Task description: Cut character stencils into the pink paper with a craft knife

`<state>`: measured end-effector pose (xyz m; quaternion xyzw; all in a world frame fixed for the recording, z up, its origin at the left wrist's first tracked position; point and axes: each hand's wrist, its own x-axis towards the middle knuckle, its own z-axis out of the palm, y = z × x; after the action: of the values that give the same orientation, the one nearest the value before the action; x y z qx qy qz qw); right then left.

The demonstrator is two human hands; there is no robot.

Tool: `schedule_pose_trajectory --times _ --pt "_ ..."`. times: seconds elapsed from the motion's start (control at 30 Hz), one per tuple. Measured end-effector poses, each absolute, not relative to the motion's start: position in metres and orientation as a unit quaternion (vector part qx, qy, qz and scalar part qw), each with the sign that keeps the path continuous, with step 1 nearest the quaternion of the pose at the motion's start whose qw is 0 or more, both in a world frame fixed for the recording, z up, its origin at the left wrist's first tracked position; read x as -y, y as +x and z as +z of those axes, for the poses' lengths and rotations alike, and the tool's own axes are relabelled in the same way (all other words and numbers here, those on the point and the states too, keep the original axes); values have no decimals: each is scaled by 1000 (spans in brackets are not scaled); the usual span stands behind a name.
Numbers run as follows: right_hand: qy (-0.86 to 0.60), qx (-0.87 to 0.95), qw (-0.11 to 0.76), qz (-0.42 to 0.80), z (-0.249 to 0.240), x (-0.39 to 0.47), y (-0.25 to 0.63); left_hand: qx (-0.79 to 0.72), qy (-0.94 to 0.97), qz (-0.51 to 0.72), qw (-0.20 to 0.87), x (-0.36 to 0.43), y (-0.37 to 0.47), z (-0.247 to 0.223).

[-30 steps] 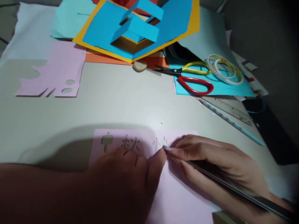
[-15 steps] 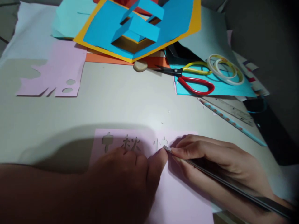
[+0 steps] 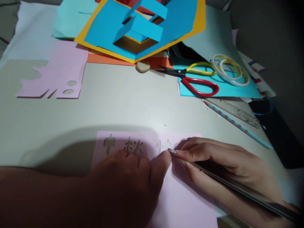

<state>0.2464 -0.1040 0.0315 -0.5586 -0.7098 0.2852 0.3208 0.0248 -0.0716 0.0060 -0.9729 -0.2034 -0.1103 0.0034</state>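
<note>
A pink paper (image 3: 187,190) lies on the table in front of me, with Chinese characters cut through along its upper edge. My left hand (image 3: 135,174) presses the paper down, its fingers curled and closed, the thumb beside the rightmost character. In a pen-like grip, my right hand (image 3: 220,161) is closed on a slim dark craft knife (image 3: 220,179). The knife's tip touches the paper at the lower part of that rightmost character, just by my left thumb. Part of the paper is hidden under my left hand and forearm.
Scissors (image 3: 181,73) with yellow and red handles lie beside tape rolls (image 3: 217,72) on blue paper. A pencil (image 3: 237,124) and a clear ruler (image 3: 239,112) are at the right. Farther back stands a blue and yellow pop-up card (image 3: 104,28); a cut pink sheet (image 3: 59,72) lies left.
The knife tip and my right hand have shifted very slightly to the right. Around the rightmost character, a little more of the cut opening shows. My left hand stays nearly in place.
</note>
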Motion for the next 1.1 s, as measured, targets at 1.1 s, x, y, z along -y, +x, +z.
schedule_pose_trajectory --times 1.1 --pt "-574 688 327 302 32 106 247 220 -971 -95 -10 71 27 8"
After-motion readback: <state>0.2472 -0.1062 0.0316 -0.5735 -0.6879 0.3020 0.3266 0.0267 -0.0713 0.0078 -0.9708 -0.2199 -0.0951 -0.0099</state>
